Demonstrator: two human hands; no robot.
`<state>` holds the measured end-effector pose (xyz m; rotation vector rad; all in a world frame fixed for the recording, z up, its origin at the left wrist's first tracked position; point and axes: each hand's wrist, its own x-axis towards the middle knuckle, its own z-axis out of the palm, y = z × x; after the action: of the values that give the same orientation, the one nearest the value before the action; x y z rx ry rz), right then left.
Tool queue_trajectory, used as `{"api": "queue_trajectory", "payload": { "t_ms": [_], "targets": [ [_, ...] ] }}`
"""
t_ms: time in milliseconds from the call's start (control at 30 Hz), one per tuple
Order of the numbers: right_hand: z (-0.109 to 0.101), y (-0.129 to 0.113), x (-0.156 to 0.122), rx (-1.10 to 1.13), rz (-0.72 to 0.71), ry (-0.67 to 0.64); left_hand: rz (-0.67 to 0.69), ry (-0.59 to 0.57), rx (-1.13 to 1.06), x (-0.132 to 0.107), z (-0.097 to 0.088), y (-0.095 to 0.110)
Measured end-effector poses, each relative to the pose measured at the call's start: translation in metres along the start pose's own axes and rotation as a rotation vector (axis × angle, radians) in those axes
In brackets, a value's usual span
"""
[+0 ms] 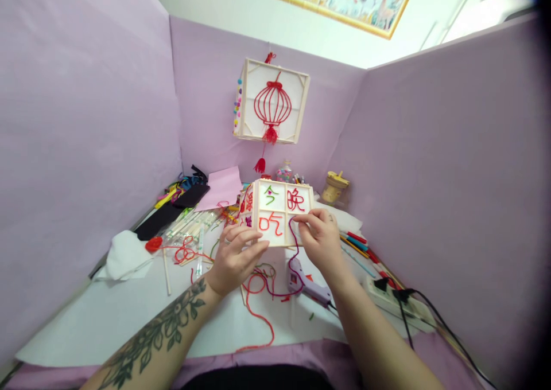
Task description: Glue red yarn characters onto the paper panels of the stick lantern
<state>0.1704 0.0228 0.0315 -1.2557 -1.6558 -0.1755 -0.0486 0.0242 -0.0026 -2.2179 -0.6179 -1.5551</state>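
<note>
A box-shaped lantern (278, 238) with a pale wooden frame and white panels stands in front of me. Its front has four-pane lattice work with yarn characters in green, dark red and orange. My left hand (239, 255) grips the lantern's lower left edge, thumb and fingers around the frame. At the lower right pane, my right hand (319, 238) pinches the end of a purple yarn (294, 258) against the panel. The yarn trails down to the table and curves left. A lilac glue gun (312, 287) lies just below the lantern.
A finished-looking lantern (272, 103) with a red yarn motif hangs at the back. Red yarn (260, 315) loops across the white tabletop (206, 327). Wooden sticks in bags (196, 226) lie left; a power strip (400, 301) with black cables and markers (357, 241) are right.
</note>
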Motion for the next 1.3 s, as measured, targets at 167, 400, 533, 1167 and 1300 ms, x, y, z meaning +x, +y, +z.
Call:
{"api": "queue_trajectory", "payload": {
  "t_ms": [167, 400, 533, 1167, 1300],
  "targets": [
    [-0.007, -0.002, -0.002, 0.066, 0.051, 0.024, 0.006, 0.003, -0.003, 0.000, 0.000, 0.000],
    [-0.016, -0.004, -0.018, 0.071, -0.014, -0.016, 0.002, 0.005, -0.009, 0.001, -0.001, 0.001],
    [-0.011, -0.005, -0.025, 0.054, -0.036, -0.029, -0.001, -0.012, 0.001, 0.001, -0.001, 0.001],
    [-0.008, -0.001, -0.029, 0.051, 0.008, -0.021, 0.008, 0.005, 0.004, 0.000, 0.000, 0.001],
    [-0.011, -0.004, -0.029, 0.079, 0.031, 0.001, 0.007, 0.002, 0.001, 0.000, 0.000, 0.000]
  ]
}}
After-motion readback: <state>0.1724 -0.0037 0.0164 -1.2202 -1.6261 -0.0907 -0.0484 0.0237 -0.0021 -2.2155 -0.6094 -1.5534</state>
